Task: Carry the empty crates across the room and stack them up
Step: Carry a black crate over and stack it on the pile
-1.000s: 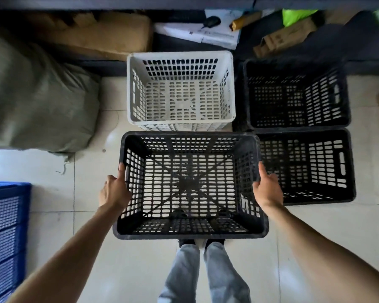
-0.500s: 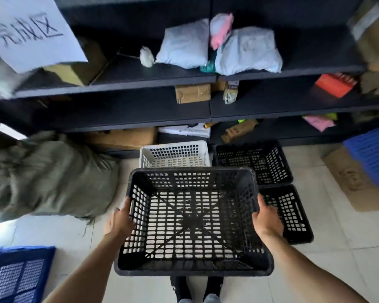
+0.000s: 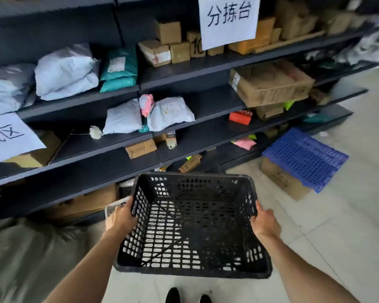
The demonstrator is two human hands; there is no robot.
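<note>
Head view: black crate (image 3: pixel 193 224) hides what seems a white crate (image 3: pixel 115 205).

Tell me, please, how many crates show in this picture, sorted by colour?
Black crate, held by the left hand and the right hand: 1
Blue crate, lying on a cardboard box by the shelves: 1
White crate, only a corner showing behind the left hand: 1
Total: 3
</note>
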